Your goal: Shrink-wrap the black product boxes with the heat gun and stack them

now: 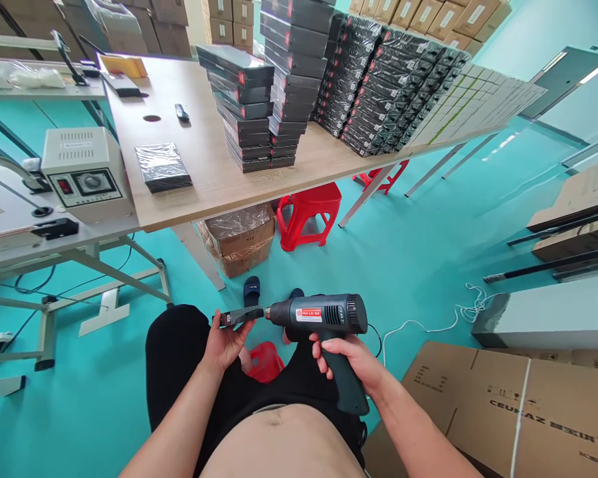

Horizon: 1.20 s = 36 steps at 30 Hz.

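My right hand [346, 358] is wrapped round the handle of a dark heat gun [339, 315] with a red and white label. Its metal nozzle points left, close to a flat black box [240, 316]. That box is tilted edge-on above my lap, with my left hand [225, 344] gripping it from below and at its left end. Whether nozzle and box touch, I cannot tell. On the table [206, 186] in front lies a similar black box in clear film [163, 167].
Stacks of black boxes [249, 99] and film-wrapped boxes [379, 86] stand on the table. A control unit [84, 172] is at left. Under the table are a red stool [311, 212] and an open carton [244, 242]. Large cartons [493, 398] and a white cable [423, 325] lie right.
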### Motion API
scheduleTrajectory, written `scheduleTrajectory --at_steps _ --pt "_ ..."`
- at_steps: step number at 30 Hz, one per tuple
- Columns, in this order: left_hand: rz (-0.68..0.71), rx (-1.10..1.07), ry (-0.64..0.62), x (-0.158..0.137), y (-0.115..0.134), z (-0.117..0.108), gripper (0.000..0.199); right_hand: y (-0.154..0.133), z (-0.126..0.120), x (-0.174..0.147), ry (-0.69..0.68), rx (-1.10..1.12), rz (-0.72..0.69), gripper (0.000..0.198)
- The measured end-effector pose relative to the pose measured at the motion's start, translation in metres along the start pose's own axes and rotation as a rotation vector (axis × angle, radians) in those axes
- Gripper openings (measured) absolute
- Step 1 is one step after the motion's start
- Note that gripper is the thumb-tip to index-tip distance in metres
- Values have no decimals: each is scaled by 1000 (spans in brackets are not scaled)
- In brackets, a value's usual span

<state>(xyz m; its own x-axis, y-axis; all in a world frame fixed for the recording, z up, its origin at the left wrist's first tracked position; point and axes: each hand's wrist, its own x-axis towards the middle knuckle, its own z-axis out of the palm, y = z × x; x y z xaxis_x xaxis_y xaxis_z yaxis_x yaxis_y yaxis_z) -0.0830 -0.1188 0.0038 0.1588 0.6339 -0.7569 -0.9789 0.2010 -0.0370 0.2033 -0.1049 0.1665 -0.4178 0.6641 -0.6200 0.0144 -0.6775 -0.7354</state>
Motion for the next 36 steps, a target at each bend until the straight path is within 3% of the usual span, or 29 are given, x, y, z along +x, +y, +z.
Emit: scheduleTrajectory --at_steps 3,7,13,21,32,36 --pt "-3 14 -80 1 1 -2 52 0 5 4 -15 2 -1 28" --pt "9 31 -95 3 3 -9 48 2 8 11 4 27 -10 28" --pt "137 142 -75 7 2 -17 25 2 -1 10 59 95 -5 30" --pt "256 215 12 19 -2 -18 25 9 -22 -13 45 43 32 30" --pt "286 179 16 15 -2 -14 31 19 -12 -16 -76 21 108 30" --pt "284 181 21 14 -2 -14 35 21 -8 -11 -49 20 73 29"
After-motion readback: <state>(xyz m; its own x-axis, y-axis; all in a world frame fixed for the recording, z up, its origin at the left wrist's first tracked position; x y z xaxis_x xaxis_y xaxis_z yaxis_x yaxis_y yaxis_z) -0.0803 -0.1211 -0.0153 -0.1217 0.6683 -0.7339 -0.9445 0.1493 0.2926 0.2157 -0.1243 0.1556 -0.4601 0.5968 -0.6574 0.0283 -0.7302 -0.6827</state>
